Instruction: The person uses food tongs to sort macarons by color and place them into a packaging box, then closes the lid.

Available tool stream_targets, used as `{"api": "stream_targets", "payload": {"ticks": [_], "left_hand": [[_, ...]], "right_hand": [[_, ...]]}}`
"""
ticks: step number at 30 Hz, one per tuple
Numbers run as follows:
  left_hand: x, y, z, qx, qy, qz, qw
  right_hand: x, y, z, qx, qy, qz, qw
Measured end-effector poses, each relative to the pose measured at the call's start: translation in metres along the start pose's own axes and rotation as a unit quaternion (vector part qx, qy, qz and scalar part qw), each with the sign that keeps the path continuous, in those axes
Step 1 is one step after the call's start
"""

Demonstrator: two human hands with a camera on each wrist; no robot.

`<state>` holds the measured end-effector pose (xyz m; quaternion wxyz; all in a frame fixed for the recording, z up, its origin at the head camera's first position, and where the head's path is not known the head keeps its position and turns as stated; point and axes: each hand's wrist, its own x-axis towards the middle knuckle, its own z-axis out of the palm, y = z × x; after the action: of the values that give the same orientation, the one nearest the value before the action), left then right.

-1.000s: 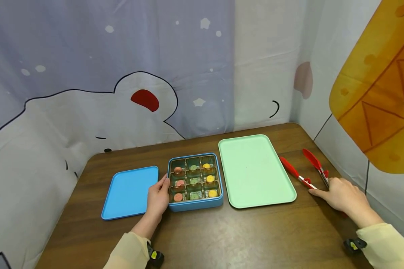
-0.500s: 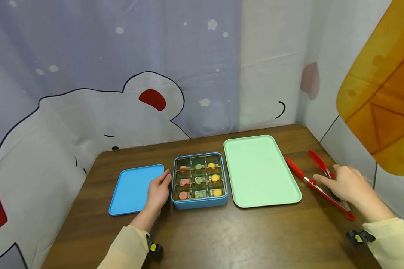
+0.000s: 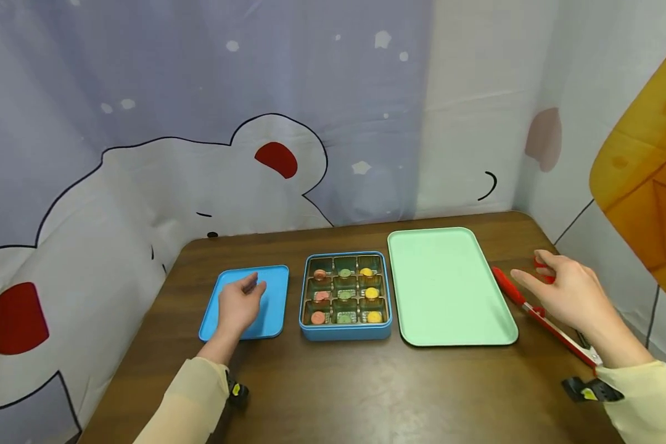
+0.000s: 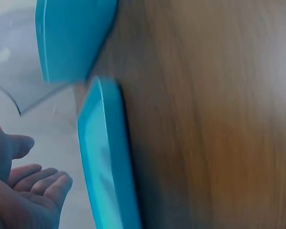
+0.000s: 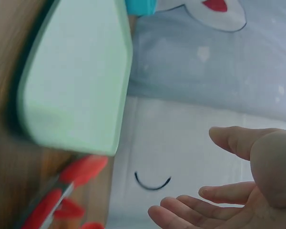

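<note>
My left hand (image 3: 240, 306) hovers above the blue tin lid (image 3: 272, 302), thumb and fingers apart and holding nothing. Right of it stands the blue tin (image 3: 345, 332), whose gold divided insert (image 3: 333, 301) has pink, green and yellow round pieces in its compartments. On the right side, my right hand (image 3: 568, 293) is raised over the red-tipped tongs (image 3: 555, 330), its fingers loosely extended. The tongs lie on the table, and that hand covers part of them. In the right wrist view the fingers (image 5: 190, 212) have nothing between them.
A light green tray (image 3: 449, 287) lies between the tin and the tongs on the brown wooden table (image 3: 377, 388). Behind the table hangs a patterned curtain (image 3: 366, 111), which also closes off both sides.
My left hand has left the tin's side and moved left over the lid. The right hand has let go of the tongs and lifted off them. The head view has turned left.
</note>
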<state>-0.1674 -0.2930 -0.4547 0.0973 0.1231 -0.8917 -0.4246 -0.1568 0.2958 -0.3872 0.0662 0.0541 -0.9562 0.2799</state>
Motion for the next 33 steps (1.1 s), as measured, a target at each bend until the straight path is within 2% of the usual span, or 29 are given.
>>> {"api": "stream_targets", "payload": {"ticks": [4,9,14,18,25,33], "left_hand": [[0.008,-0.013,-0.022,0.041,0.021,-0.013,0.9989],[0.017,-0.032,-0.044,0.087,0.049,-0.048,0.9938],[0.021,-0.055,-0.055,0.122,0.061,-0.079,0.9874],[0.020,-0.070,-0.059,0.130,0.067,-0.085,0.9856],[0.022,-0.073,-0.059,0.136,0.087,-0.055,0.9853],[0.024,-0.068,-0.073,0.154,0.086,-0.055,0.9827]], "right_hand": [[0.001,-0.017,0.003,0.025,-0.003,-0.009,1.000],[0.009,-0.040,0.013,0.041,0.009,-0.039,0.998],[0.016,-0.059,0.028,0.057,0.008,-0.067,0.996],[0.022,-0.073,0.041,0.076,-0.009,-0.073,0.994],[0.028,-0.094,0.056,0.095,-0.029,-0.076,0.992],[0.036,-0.122,0.071,0.107,-0.039,-0.099,0.989]]}}
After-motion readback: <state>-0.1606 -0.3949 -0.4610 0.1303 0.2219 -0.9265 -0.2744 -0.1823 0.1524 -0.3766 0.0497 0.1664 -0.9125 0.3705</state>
